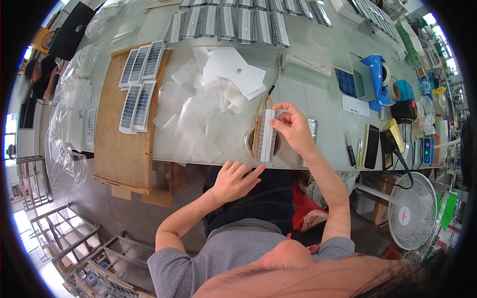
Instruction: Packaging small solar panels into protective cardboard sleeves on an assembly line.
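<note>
A narrow panel strip point(269, 134) with grey crosswise cells and a pale lengthwise band stands lengthwise near the table's front edge. It leans along a wooden piece point(258, 130), above a round object point(250, 141) that is mostly hidden. My right hand point(294, 130) is closed at the strip's upper end, with thumb and fingertips pinching its edge. Just off the table's front edge is my left hand point(236, 180). Its fingers are spread and hold nothing, and the index finger points toward the strip's lower end. Whether that fingertip touches the strip, I cannot tell.
Translucent sheets point(196, 121) and white cards point(233, 72) lie left of the strip. A wooden board point(112, 149) carries several small panels point(141, 102). Strip stacks point(226, 25) line the back. Rightward are a blue tape dispenser point(376, 84), a knife point(350, 149), a phone point(371, 146) and a fan point(412, 211).
</note>
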Demonstrator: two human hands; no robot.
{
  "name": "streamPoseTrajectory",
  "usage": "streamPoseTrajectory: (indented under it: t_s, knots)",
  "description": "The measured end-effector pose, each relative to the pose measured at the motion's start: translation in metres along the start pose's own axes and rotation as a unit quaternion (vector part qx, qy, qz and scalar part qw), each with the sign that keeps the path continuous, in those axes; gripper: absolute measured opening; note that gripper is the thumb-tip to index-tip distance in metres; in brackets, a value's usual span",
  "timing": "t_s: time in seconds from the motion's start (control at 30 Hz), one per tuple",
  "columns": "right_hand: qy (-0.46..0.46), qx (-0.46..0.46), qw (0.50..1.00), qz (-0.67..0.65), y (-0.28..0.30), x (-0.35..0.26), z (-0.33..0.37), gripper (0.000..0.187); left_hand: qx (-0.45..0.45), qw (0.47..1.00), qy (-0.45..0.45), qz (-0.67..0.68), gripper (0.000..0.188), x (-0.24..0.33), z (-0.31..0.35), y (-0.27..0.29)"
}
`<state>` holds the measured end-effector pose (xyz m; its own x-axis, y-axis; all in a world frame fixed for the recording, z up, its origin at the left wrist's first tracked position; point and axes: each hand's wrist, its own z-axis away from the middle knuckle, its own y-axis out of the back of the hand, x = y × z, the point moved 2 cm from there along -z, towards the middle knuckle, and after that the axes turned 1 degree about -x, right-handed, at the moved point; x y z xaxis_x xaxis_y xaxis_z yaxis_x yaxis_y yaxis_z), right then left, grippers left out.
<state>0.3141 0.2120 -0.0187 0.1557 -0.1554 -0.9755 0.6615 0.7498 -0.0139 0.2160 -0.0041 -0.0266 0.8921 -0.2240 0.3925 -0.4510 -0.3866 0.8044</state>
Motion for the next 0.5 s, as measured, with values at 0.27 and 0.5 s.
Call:
streamPoseTrajectory:
  t_s: [0.27, 0.5]
  knots:
    - [0.011, 0.000, 0.996, 0.089, -0.0053, -0.0048, 0.0053, 0.028, 0.001, 1.000, 0.001, -0.003, 0.050, -0.0026, 0.0019, -0.0002]
    - [0.021, 0.000, 0.994, 0.106, -0.0041, -0.0047, 0.0064, 0.027, 0.000, 1.000, -0.017, -0.022, 0.050, -0.0033, 0.0008, 0.0001]
